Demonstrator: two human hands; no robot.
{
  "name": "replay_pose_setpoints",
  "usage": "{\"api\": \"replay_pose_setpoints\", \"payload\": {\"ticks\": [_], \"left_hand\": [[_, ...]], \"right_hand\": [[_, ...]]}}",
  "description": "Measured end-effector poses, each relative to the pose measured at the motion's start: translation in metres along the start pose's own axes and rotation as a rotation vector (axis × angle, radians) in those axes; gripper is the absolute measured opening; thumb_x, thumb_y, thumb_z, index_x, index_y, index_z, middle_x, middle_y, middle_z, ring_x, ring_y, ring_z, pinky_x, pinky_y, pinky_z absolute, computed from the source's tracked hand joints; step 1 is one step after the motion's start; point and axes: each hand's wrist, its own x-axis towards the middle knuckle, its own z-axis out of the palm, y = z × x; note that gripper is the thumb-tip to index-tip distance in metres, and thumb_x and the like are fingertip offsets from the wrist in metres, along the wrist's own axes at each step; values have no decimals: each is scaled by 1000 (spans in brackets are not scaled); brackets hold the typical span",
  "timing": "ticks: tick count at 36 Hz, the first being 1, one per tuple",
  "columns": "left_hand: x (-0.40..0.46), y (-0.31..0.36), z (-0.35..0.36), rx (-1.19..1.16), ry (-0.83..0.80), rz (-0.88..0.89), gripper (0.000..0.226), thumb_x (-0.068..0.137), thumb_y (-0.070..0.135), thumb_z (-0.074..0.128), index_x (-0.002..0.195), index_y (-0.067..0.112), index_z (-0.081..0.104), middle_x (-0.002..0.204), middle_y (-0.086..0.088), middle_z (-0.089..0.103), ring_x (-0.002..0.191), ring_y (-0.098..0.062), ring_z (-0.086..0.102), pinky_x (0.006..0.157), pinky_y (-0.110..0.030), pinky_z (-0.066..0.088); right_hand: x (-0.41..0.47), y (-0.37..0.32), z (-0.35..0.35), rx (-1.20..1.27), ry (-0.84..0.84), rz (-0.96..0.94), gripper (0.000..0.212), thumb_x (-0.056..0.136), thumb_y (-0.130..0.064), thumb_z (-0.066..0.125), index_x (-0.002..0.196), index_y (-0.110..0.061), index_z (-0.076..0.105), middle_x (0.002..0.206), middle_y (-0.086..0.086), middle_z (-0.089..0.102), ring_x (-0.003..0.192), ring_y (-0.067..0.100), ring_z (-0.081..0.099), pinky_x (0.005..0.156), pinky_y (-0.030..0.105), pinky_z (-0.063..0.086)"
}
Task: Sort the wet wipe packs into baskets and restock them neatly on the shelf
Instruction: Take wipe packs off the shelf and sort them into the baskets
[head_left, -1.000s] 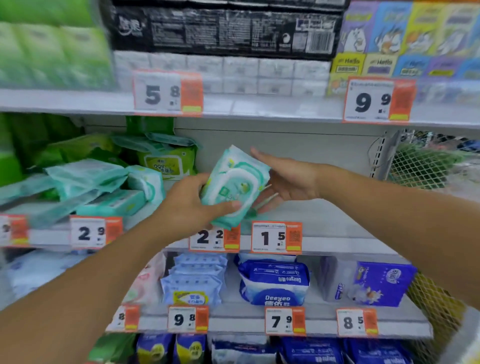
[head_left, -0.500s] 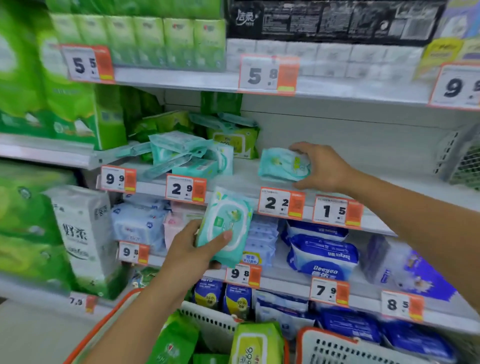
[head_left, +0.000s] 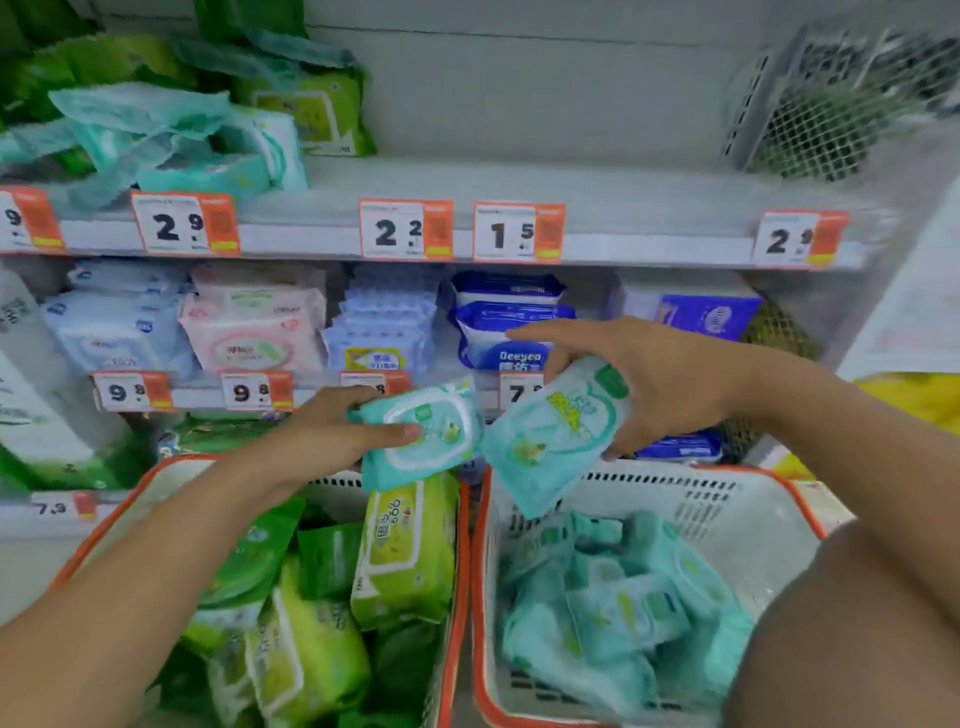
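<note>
**Two teal packs over the baskets, ready to drop**

Teal pack w/ flip lid (head_left: 423, 434) sits centre frame, gripped by the left hand (head_left: 324, 441), thumb across its face, fingers behind. It hangs over the gap where the two baskets meet. Second teal pack (head_left: 553, 434) is just right of it, nearly touching, tilted down-left, held by the right hand (head_left: 660, 379) w/ fingers curled over its top edge. That one is above the right basket (head_left: 769, 501), lower right of frame, which holds only teal packs. Left basket (head_left: 140, 483), lower left, holds green and lime packs.

Looks like the sort step: both teal packs should go to the right basket. Best to shift the left hand rightward past the orange rims before letting go, else its pack may land on the lime ones. Lower, don't toss; soft packs slide. Lay flat, label up, for easy restock.

More teal packs still lie jumbled on the shelf (head_left: 623, 208), upper left of frame.
</note>
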Motion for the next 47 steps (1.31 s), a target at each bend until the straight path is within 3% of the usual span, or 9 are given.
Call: {"api": "replay_pose_setpoints", "payload": {"ticks": [5, 10, 13, 17, 23, 31, 37, 43, 47], "left_hand": [[7, 3, 37, -52, -146, -39, 34, 76, 26, 81, 107, 19, 70, 103, -3, 76, 91, -14, 72, 73, -26, 59], [14, 20, 68, 150, -321, -28, 73, 82, 37, 79, 143, 36, 40, 140, 10, 49, 122, -6, 55, 93, -25, 48], [22, 51, 56, 216, -124, 94, 69, 86, 40, 72, 146, 31, 40, 141, 9, 48, 122, -11, 56, 90, -26, 50], [24, 80, -25, 370, 278, 333, 63, 83, 36, 77, 139, 22, 50, 127, 11, 54, 122, -11, 55, 95, -24, 44], [9, 67, -155, 328, 794, 283, 67, 85, 34, 75, 144, 19, 46, 137, -3, 57, 123, -24, 54, 102, -35, 44], [14, 9, -201, 136, 850, 314, 75, 89, 34, 71, 153, 27, 31, 157, 5, 36, 142, -21, 37, 110, -41, 40], [28, -19, -214, 200, 785, 385, 78, 90, 40, 68, 154, 38, 23, 158, 16, 28, 145, -9, 28, 114, -32, 32], [51, -34, -231, 284, 840, 393, 75, 91, 40, 67, 154, 33, 27, 158, 13, 31, 144, -8, 29, 105, -20, 27], [73, -8, -244, 225, 932, 460, 69, 90, 44, 66, 149, 25, 36, 149, 5, 43, 135, -16, 41, 108, -35, 40]], "right_hand": [[-24, 14, -1, -41, -218, 130, 121, 58, -17, 95, 151, -50, 26, 120, -23, 53, 106, -4, 54, 88, 16, 46], [-40, 34, -11, -287, -384, 396, 121, 66, -24, 93, 157, -38, 15, 163, -7, 18, 148, 12, 20, 116, 28, 24], [-42, 49, -14, -258, -326, 484, 108, 71, -37, 88, 156, -35, 22, 161, -9, 22, 149, 12, 23, 114, 21, 22], [-18, 38, -1, 75, 34, 284, 75, 57, -81, 73, 125, -75, 41, 131, -34, 55, 127, -2, 52, 105, 25, 46], [79, -48, 9, 467, 394, 12, 60, 61, -34, 85, 118, -31, 66, 112, -19, 70, 105, 4, 66, 82, 26, 59], [256, -150, -47, 273, 411, -80, 73, 69, -36, 90, 130, -30, 51, 115, -20, 53, 105, -4, 55, 84, 9, 39], [387, -180, -57, -89, 335, -67, 113, 63, -57, 87, 155, -23, 31, 154, 7, 37, 140, 25, 38, 113, 33, 34], [457, -182, -61, -344, 161, 59, 123, 52, -63, 86, 155, -38, 24, 141, 4, 49, 119, 28, 55, 86, 33, 52], [470, -171, -51, -374, 289, 12, 121, 43, -78, 73, 150, -46, 26, 121, 5, 52, 103, 28, 57, 91, 38, 52]]}}
